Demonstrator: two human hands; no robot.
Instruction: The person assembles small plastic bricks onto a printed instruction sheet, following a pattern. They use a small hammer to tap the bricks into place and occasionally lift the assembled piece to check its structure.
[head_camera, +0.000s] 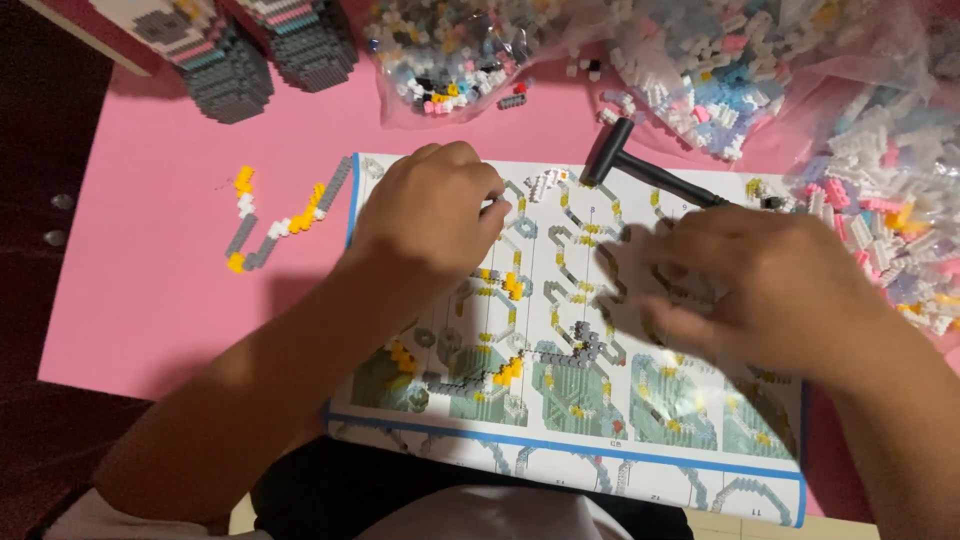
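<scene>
My left hand (432, 212) rests curled on the upper left of a printed instruction sheet (560, 420) with a blue border, fingers closed; a small piece may be pinched, but I cannot see it. My right hand (770, 290) lies on the sheet's right side, blurred, fingers bent down over the paper; whether it holds a piece is unclear. Small grey and yellow brick chains (500, 375) lie on the sheet below the hands. A black toy hammer (640, 170) lies at the sheet's top edge, between the two hands.
A pink mat (160, 300) covers the table. A loose chain of grey, yellow and white bricks (275, 225) lies left of the sheet. Clear bags of tiny bricks (720, 70) crowd the back and right. Two built brick feet (250, 55) stand at the back left.
</scene>
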